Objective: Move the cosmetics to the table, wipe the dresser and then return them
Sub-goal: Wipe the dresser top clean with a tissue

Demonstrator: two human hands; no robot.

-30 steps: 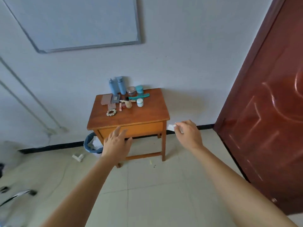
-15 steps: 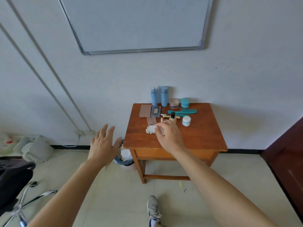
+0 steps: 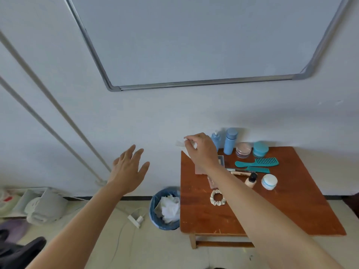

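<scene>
Both forearms are bare right up to the left grip (image 3: pixel 129 171) and right grip (image 3: pixel 201 151) (plain bare hands).

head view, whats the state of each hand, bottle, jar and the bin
left hand, open, holding nothing
right hand, fingers pinching a white tissue
tall blue bottle, upright, capped
pump bottle, upright
teal jar, lid on
white jar, lid on
foundation bottle, cap on
bin, part full of crumpled paper
</scene>
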